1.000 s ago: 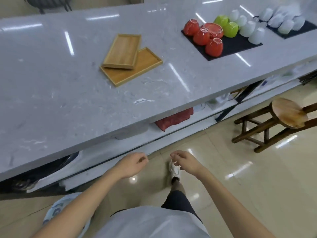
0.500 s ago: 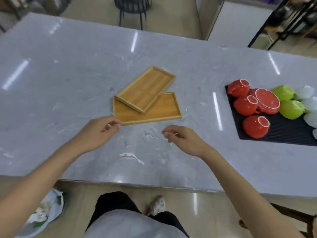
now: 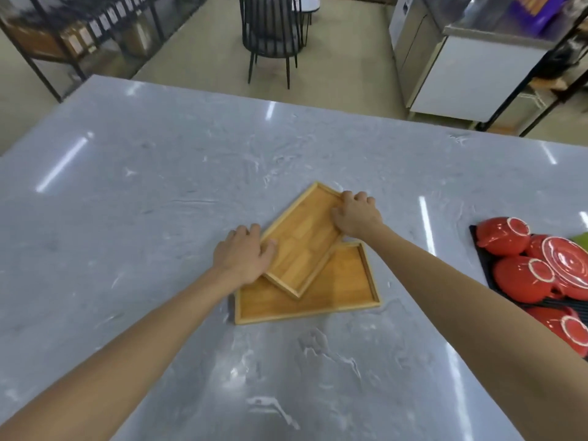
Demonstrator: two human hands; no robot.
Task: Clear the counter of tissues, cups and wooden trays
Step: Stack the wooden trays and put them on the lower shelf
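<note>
Mid-bench, the upper tray lies askew on the lower tray. The left hand grips its seven o'clock edge, the right hand its one o'clock end. It looks stiff and light; opposite rims suit lifting.

place: café or tea-shop service area | cues: long grey marble-look counter; upturned red cups on black mat; steel under-counter fridge; black wire chair; shelving with labelled jars
</note>
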